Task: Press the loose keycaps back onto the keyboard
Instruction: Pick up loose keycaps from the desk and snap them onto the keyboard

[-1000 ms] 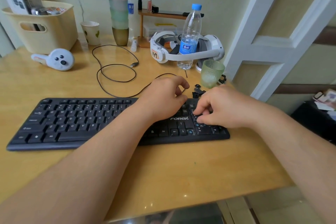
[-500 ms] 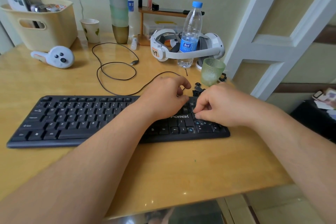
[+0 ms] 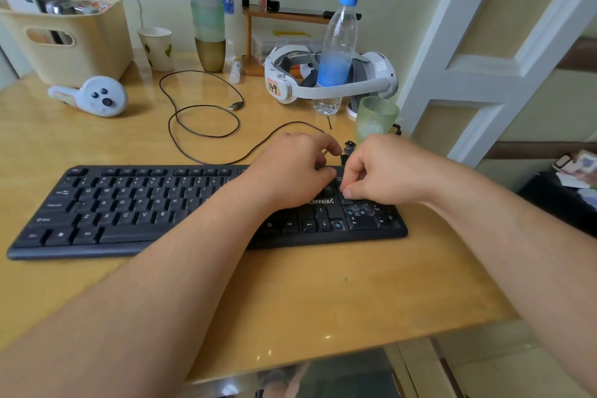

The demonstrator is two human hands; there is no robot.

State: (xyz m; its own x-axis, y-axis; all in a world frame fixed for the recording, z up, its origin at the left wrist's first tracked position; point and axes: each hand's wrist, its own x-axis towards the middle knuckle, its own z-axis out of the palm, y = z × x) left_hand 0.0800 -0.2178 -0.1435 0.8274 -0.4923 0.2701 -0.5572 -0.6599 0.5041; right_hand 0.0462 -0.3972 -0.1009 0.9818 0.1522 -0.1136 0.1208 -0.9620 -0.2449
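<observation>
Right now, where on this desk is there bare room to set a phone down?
Bare desk in front of the keyboard, between the forearms, and left of the cable, below the white controller. Crowded: the back right, around the headset, bottle, green glass and loose keycaps.

Both bare forearms reach in from the near edge and meet close together, almost touching. The left hand (image 3: 295, 171) has its fingers loosely curled, knuckles up, index finger crooked forward. The right hand (image 3: 384, 171) is curled too, with thumb and fingertips (image 3: 348, 193) bunched and pointing down; what they pinch is hidden.
</observation>
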